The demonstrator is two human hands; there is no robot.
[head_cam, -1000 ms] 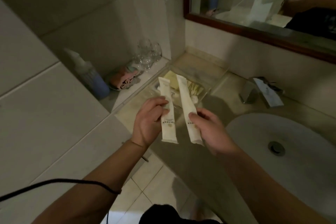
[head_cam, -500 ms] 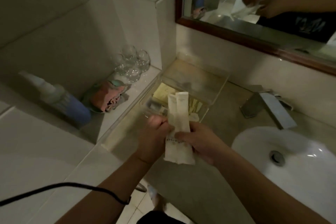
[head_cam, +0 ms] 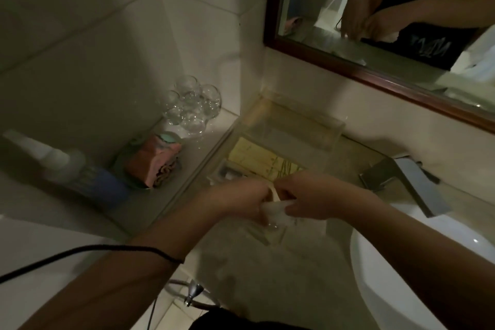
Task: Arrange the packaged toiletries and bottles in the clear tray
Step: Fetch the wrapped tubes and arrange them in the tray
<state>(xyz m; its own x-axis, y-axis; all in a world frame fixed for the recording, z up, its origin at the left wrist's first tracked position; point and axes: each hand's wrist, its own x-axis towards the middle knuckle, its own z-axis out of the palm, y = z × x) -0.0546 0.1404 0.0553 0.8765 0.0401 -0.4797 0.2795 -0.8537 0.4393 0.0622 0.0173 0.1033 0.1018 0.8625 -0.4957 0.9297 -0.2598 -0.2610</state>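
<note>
A clear tray (head_cam: 330,126) stands on the counter against the back wall, left of the faucet. Yellow packets (head_cam: 257,157) lie inside it, along with a small pale item at its near-left corner. My left hand (head_cam: 241,202) and my right hand (head_cam: 316,195) meet at the tray's near edge, both closed on the white packaged tubes (head_cam: 276,205). Only a short, blurred stretch of the tubes shows between my fingers; the rest is hidden by my hands.
On the ledge to the left stand upturned glasses (head_cam: 191,104), a dish with pink cloth (head_cam: 154,166) and a blue-and-white bottle (head_cam: 80,171). The faucet (head_cam: 401,179) and white basin (head_cam: 428,276) are at the right. A mirror (head_cam: 388,8) hangs above.
The two tubes went from held apart and upright to pressed together, then lowered toward the tray's near edge. My hands closed in over them and the view tilted down.
</note>
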